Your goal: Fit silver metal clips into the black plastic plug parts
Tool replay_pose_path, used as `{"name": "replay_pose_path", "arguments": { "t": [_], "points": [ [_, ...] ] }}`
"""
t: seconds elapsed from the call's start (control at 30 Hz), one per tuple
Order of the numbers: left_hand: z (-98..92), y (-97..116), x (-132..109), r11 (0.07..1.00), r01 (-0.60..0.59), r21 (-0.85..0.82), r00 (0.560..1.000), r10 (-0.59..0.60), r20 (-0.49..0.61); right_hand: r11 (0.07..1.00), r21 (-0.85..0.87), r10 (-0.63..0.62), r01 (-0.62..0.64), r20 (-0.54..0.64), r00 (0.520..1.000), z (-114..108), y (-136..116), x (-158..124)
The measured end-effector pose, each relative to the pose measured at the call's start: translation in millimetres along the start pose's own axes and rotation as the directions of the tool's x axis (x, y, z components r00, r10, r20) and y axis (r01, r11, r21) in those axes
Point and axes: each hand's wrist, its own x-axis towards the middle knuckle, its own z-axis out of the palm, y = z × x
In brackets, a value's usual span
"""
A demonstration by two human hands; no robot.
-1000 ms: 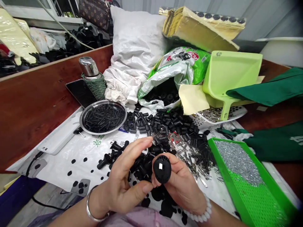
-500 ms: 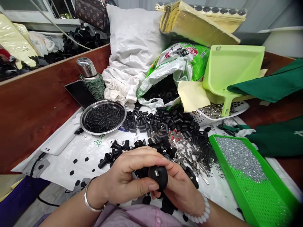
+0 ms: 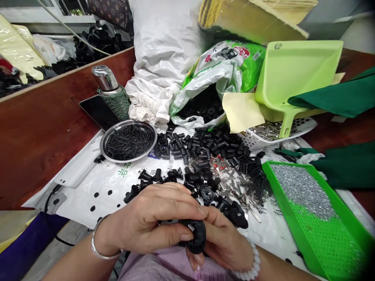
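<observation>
Close to my body, a round black plastic knob [image 3: 197, 237] with ribs on its rim is held between both hands. A small metal pin sticks out of its dark face. My left hand [image 3: 158, 218], a silver bangle on its wrist, is closed with thumb and fingers pressed on the knob's left side and top. My right hand [image 3: 224, 238], wearing a white bead bracelet, grips the knob from the right; some of its fingers are hidden behind it. Just beyond the hands lie loose black plastic parts [image 3: 205, 175] and thin metal pieces [image 3: 234, 185].
A round metal dish [image 3: 102, 150] holds black springs. The green tray [image 3: 293, 234] at right contains small silvery pieces. Behind stand an open bag [image 3: 199, 89] of black parts, a light green dustpan [image 3: 301, 74], a white basket [image 3: 252, 143] and a silver-capped flask [image 3: 105, 78].
Both hands have come slightly lower and nearer my body with the knob. The knob has tilted, so its ribbed rim now shows. The whole view has shifted a little.
</observation>
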Motion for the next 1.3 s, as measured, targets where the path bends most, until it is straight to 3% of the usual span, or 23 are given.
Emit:
{"name": "replay_pose_path", "arguments": {
  "t": [0.17, 0.3, 0.53, 0.77, 0.9, 1.03, 1.3],
  "points": [
    [8.7, -2.6, -6.2, 0.998, 0.016, 0.056, 0.996, -0.012, -0.086, 0.995, -0.036, -0.096, 0.093, -0.081, 0.992, -0.5, -4.1, -2.6],
    [11.7, -0.4, -9.5, 0.994, 0.091, 0.055, 0.993, -0.086, -0.08, 0.985, -0.088, -0.158, 0.148, -0.114, 0.981, -3.8, -4.2, -4.3],
    [6.8, -2.4, -7.8, 1.0, 0.015, 0.019, 0.999, -0.015, 0.05, 0.997, 0.074, -0.001, 0.008, -0.106, 0.994, -6.6, -2.3, -7.7],
    [8.5, -7.3, -10.7, 0.999, 0.042, -0.032, 0.995, -0.039, 0.093, 0.982, 0.183, 0.061, -0.048, -0.067, 0.996, -5.2, -0.8, -7.6],
    [11.6, -9.0, -15.9, 0.988, 0.083, 0.127, 0.996, -0.086, 0.017, 0.968, 0.248, 0.054, -0.029, -0.094, 0.994, -8.4, 0.3, -8.3],
    [14.8, -10.2, -19.5, 0.966, 0.034, 0.255, 0.999, -0.026, -0.038, 0.968, 0.25, 0.051, -0.026, -0.095, 0.994, -9.9, -0.2, -7.7],
    [22.8, -16.0, -26.9, 0.887, -0.042, 0.461, 0.998, 0.06, -0.024, 0.964, 0.266, 0.02, 0.003, -0.082, 0.996, -5.5, -3.6, -6.2]
  ]
}}
